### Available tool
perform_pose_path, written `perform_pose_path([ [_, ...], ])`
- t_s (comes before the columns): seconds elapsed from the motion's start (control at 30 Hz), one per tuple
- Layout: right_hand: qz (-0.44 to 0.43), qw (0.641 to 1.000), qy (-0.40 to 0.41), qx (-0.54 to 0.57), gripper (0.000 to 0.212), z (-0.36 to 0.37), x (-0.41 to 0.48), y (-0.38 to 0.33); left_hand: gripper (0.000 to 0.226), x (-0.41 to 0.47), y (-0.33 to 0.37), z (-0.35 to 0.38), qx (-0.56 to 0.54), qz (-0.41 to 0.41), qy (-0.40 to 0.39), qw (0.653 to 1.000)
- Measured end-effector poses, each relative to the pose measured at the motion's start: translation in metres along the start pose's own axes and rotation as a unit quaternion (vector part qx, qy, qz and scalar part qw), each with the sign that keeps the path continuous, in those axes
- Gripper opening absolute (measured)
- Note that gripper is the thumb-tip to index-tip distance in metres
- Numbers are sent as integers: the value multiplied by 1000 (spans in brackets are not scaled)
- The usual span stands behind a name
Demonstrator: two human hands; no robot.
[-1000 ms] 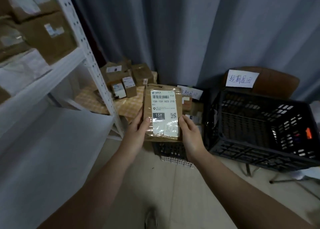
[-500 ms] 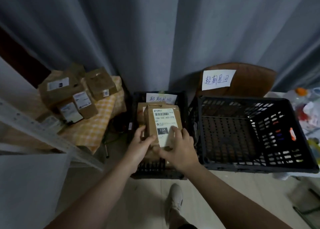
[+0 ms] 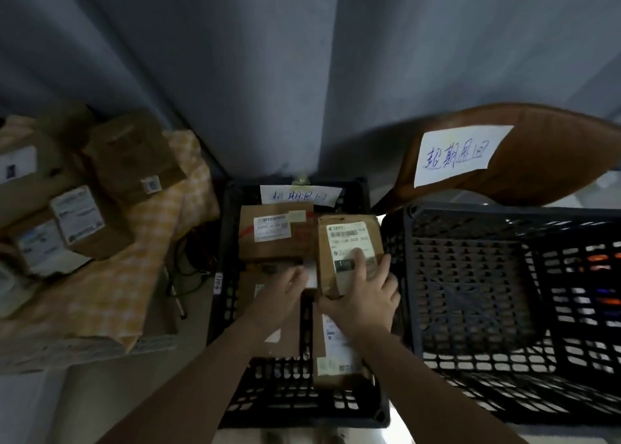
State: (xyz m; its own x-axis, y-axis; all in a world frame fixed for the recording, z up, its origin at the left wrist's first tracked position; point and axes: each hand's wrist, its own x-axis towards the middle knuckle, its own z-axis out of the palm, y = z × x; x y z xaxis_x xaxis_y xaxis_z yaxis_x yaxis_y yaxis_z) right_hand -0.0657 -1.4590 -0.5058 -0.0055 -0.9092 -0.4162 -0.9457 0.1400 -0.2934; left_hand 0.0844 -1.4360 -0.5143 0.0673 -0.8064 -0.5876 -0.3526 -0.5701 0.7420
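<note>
Parcel (image 3: 349,242) is pinched at near edge by right hand (image 3: 364,300) | left hand (image 3: 282,290) alongside, grip indiscernible | set beside crate (image 3: 224,304) right wall | lowered since earlier frame.

A white paper note (image 3: 460,156) on the brown chair back (image 3: 554,161) read 超期退回 in blue handwriting, a second white note (image 3: 299,196) on the small black plastic crate (image 3: 232,228) likewise, and the white shipping label (image 3: 349,242) on the brown paper parcel (image 3: 325,268) showed "A03".

Matt brown kraft-paper parcel (image 3: 376,235) with a glossy white paper label (image 3: 351,242), a hard black lattice-walled plastic crate (image 3: 228,302), a soft yellow checked cloth (image 3: 151,235), dull brown cardboard boxes (image 3: 131,161) and a matt grey pleated fabric curtain (image 3: 302,73).
</note>
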Motion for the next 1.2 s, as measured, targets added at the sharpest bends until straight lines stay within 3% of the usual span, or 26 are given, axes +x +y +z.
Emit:
perform_pose_path([
  [0.23,-17,992,66,-104,114,74,67,-23,45,114,-79,-31,289,43,27,956],
  [0.4,54,990,79,-103,118,115,88,-17,64,162,-103,-36,458,45,-42,887],
  [0.5,34,993,49,-104,112,126,99,-6,66,180,-114,-40,523,41,-57,850],
  [0.6,-6,995,36,-89,95,122,110,-10,66,191,-112,-49,533,23,-30,845],
  [0.8,-21,996,38,-81,91,130,129,-2,70,194,-99,-50,514,-24,-66,855],
  [0.97,-124,984,20,-124,94,137,148,18,73,192,-105,-44,505,-20,-38,862],
  [1.13,-174,972,-2,-160,77,130,155,26,65,194,-99,-26,529,54,36,846],
  [1.2,-175,976,8,-130,74,128,152,25,67,199,-94,-17,530,96,25,842],
])
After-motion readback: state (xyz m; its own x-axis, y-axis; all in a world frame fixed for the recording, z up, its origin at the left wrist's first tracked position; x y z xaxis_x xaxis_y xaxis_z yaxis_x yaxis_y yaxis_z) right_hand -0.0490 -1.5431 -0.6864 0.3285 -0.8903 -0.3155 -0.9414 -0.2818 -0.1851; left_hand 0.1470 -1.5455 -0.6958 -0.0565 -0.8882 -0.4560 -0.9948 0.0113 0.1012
